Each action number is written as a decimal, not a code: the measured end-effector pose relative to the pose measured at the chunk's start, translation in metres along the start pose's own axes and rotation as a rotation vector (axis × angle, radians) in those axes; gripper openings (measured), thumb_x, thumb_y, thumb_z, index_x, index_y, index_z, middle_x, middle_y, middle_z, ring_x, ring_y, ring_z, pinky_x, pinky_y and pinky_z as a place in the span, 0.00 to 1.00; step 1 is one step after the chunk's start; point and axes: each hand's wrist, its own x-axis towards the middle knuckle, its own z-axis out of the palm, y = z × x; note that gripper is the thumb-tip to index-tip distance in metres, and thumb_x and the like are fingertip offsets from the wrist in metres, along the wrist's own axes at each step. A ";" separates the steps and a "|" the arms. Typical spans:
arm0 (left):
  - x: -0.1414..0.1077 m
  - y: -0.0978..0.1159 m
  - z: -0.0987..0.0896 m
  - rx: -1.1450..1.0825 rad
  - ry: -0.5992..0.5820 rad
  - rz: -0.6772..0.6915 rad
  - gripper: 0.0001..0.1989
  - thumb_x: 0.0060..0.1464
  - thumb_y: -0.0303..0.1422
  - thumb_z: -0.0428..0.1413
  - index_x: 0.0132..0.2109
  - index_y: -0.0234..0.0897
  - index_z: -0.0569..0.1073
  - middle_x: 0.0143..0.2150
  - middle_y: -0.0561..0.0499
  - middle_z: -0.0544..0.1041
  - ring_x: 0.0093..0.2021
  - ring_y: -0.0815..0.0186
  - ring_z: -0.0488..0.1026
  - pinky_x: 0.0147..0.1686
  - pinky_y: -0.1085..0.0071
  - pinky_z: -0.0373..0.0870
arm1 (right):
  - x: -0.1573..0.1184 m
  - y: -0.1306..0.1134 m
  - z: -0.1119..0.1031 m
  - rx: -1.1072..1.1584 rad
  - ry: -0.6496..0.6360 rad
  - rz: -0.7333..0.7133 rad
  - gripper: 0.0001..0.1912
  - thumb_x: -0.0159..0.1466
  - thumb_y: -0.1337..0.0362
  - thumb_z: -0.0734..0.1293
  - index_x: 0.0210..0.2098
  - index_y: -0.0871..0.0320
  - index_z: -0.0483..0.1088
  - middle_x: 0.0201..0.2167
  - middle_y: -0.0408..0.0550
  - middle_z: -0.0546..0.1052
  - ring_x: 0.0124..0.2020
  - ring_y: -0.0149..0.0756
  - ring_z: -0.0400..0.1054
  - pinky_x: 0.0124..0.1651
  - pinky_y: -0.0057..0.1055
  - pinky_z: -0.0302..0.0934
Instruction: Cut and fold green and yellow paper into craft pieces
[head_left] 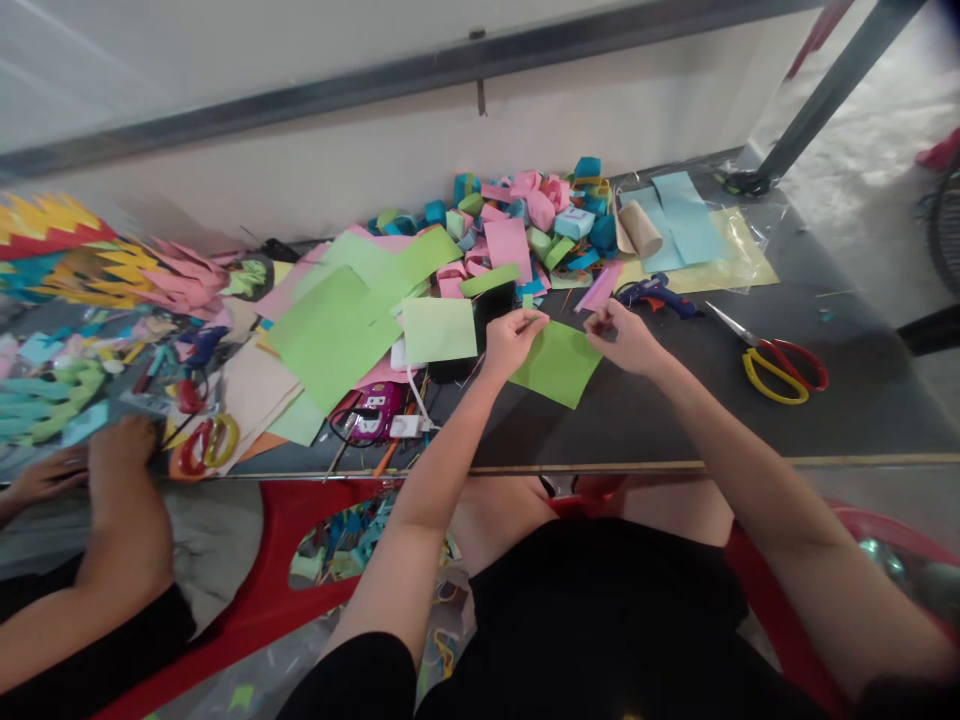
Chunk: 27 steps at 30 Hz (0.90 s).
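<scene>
A green paper square (pixel 559 368) lies on the dark table between my hands. At its upper left corner, my left hand (pixel 516 338) is closed in a pinch, and a small green piece (pixel 527 300) shows just above the fingertips. My right hand (pixel 619 335) is at the upper right edge of the square, its fingers curled together; what they hold, if anything, is too small to make out. A blue glue gun (pixel 664 297) lies just beyond my right hand. Scissors with red and yellow handles (pixel 776 370) rest farther right.
Folded pink, blue and green paper pieces (pixel 525 215) are heaped at the back. Green sheets (pixel 322 335) and a purple power strip (pixel 377 412) lie on the left. A cardboard roll (pixel 640 230) stands near blue sheets. Another person's hands (pixel 124 445) are at far left.
</scene>
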 end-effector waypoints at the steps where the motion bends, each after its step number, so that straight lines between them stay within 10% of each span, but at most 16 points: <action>1: 0.002 -0.001 -0.004 -0.006 0.018 -0.005 0.17 0.54 0.49 0.65 0.37 0.37 0.82 0.36 0.46 0.85 0.37 0.62 0.81 0.40 0.68 0.76 | -0.004 0.004 -0.006 -0.003 0.000 0.001 0.19 0.57 0.61 0.70 0.33 0.51 0.51 0.31 0.42 0.72 0.32 0.32 0.64 0.41 0.36 0.62; 8: 0.022 -0.024 -0.017 -0.063 0.190 -0.044 0.21 0.53 0.52 0.65 0.38 0.37 0.81 0.33 0.48 0.82 0.34 0.65 0.78 0.34 0.71 0.73 | -0.023 0.038 -0.023 0.236 0.191 0.179 0.20 0.52 0.60 0.73 0.34 0.51 0.57 0.29 0.39 0.69 0.30 0.31 0.63 0.38 0.32 0.62; 13: 0.021 -0.036 0.011 -0.055 0.367 -0.032 0.25 0.54 0.57 0.61 0.38 0.37 0.79 0.36 0.46 0.82 0.36 0.63 0.79 0.41 0.67 0.76 | -0.019 0.037 0.006 0.486 -0.031 0.282 0.24 0.53 0.44 0.75 0.40 0.53 0.72 0.41 0.49 0.80 0.44 0.41 0.74 0.50 0.40 0.69; 18: 0.020 -0.041 0.018 0.043 0.452 0.042 0.32 0.60 0.61 0.51 0.49 0.36 0.77 0.46 0.39 0.82 0.46 0.57 0.81 0.48 0.61 0.77 | -0.016 0.035 0.019 0.387 -0.037 0.407 0.29 0.46 0.38 0.79 0.31 0.57 0.77 0.29 0.49 0.82 0.30 0.38 0.75 0.38 0.37 0.72; 21: 0.016 -0.034 0.011 0.224 0.276 0.189 0.40 0.58 0.64 0.52 0.64 0.39 0.69 0.66 0.34 0.71 0.66 0.48 0.70 0.61 0.52 0.70 | -0.016 0.035 0.015 0.445 0.049 0.478 0.32 0.43 0.38 0.80 0.32 0.58 0.79 0.29 0.52 0.83 0.27 0.36 0.75 0.32 0.33 0.72; 27: -0.004 0.001 0.009 0.704 -0.536 0.436 0.48 0.52 0.53 0.66 0.74 0.47 0.58 0.79 0.41 0.50 0.79 0.43 0.44 0.73 0.45 0.44 | -0.017 0.026 0.013 0.454 0.060 0.542 0.31 0.37 0.44 0.84 0.31 0.61 0.80 0.29 0.51 0.83 0.26 0.34 0.75 0.30 0.31 0.74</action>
